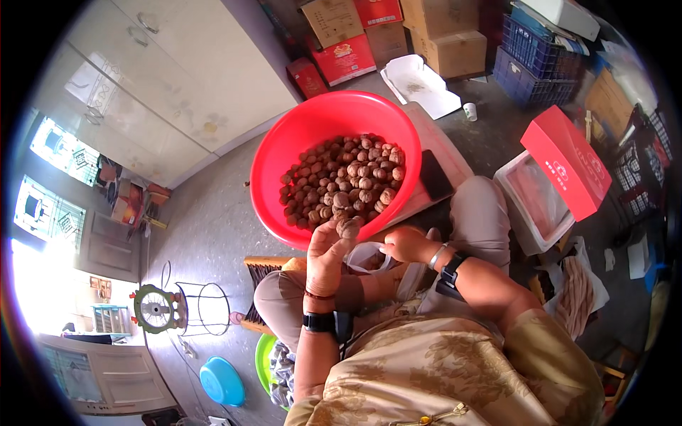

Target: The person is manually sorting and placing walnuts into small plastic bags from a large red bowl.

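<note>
Between the thumb and fingers of my left hand (326,255) is a walnut (348,229), raised over the near rim of a red plastic basin (298,122). A heap of walnuts in their shells (341,181) lies in the basin. My right hand (410,245), fingers closed, grips the edge of a whitish plastic bag (367,254). The bag's mouth is spread between my hands, and some brownish things show inside; its lower part is hidden by my forearms and lap.
The basin rests on a low board (453,160) beside a black phone (435,175). A foam box (533,213) with a red lid (570,160) stands right. At left are a wire stand (205,309), a blue basin (221,381) and a green basin (264,362). Cartons (458,53) stand behind.
</note>
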Demonstrator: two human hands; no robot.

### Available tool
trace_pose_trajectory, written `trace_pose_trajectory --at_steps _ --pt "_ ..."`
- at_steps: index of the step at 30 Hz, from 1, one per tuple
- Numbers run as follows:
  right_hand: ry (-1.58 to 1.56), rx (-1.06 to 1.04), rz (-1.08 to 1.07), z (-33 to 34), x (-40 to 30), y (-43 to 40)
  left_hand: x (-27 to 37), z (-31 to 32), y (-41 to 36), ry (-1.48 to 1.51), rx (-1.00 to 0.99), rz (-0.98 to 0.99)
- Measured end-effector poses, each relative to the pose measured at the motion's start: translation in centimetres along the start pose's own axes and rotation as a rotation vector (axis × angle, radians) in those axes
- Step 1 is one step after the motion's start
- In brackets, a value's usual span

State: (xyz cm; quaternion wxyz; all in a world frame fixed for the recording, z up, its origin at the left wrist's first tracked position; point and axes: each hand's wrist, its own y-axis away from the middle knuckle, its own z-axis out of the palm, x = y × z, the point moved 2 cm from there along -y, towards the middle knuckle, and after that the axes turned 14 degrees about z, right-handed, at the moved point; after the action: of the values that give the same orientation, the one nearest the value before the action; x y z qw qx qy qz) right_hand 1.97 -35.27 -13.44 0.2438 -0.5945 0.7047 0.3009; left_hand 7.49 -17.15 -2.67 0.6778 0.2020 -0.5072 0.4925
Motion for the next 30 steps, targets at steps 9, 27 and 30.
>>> trace_pose_trajectory --at_steps 9,27,30 --pt "-0.020 -0.011 -0.028 0.1 0.2 -0.1 0.3 -1.1 0.9 0.081 0.007 -0.076" --pt "0.097 -0.124 0.085 -1.4 -1.2 0.2 -2.8 -3.4 2.3 -0.976 -0.344 -0.111" --pt "0.066 -0.116 0.096 -1.6 -1.4 0.4 -2.2 -2.9 2.3 -1.029 -0.365 -0.080"
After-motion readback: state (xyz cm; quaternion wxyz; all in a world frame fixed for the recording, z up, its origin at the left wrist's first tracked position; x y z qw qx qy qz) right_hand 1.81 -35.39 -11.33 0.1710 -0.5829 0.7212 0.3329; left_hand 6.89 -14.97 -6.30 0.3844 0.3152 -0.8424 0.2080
